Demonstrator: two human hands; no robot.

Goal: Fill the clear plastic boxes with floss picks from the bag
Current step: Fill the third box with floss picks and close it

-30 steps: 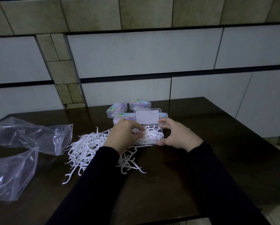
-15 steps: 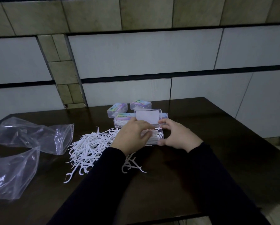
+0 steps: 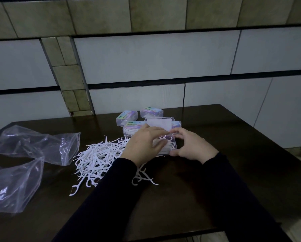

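Note:
An open clear plastic box (image 3: 170,145) with its lid (image 3: 159,124) raised sits mid-table, holding white floss picks. My left hand (image 3: 143,144) lies over the box, fingers pressing down on the picks inside. My right hand (image 3: 189,144) holds the box's right side between thumb and fingers. A loose pile of white floss picks (image 3: 101,154) spreads on the table left of the box, partly under my left arm. Two clear plastic bags (image 3: 36,145) lie crumpled at the far left, the nearer one (image 3: 12,186) by the front edge.
Closed clear boxes with colourful labels (image 3: 127,117) (image 3: 151,111) stand behind the open one, near the tiled wall. The dark wooden table (image 3: 242,154) ends at the right and front edges. A few stray picks (image 3: 144,179) lie near my left sleeve.
My left hand has moved right from the pile's edge onto the open box and now covers the picks inside. My right hand has stayed on the box's right side.

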